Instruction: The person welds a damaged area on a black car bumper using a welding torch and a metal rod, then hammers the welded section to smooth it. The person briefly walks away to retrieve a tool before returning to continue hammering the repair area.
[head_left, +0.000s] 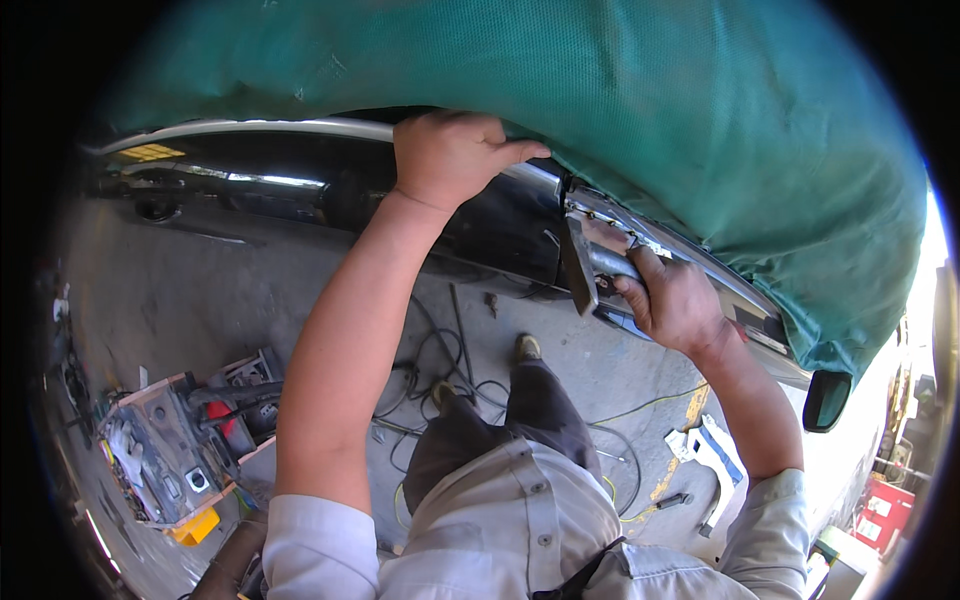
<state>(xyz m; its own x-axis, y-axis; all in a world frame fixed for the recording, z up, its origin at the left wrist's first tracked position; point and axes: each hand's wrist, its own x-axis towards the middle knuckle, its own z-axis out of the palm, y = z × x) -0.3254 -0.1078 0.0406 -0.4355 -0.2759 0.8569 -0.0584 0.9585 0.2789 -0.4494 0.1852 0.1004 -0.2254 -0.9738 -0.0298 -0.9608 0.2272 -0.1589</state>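
Observation:
My left hand (450,155) is hooked over the upper edge of a glossy black car door (350,180). Its fingers curl behind the edge and the thumb lies along the hem of a green cloth cover (640,90). My right hand (682,305) grips a tool (612,262) with a silver rounded body and a long flat plate, held against the car near the gap between two panels. The tool's exact kind cannot be made out. Behind it is a strip of bare metal (615,215) with several dark spots.
Dark hoses and cables (455,350) loop over the concrete floor around my feet. A tool cart (165,450) with gloves and tools stands at left. A white and blue part (715,450) lies at right, below the side mirror (828,400). A red box (882,515) is further right.

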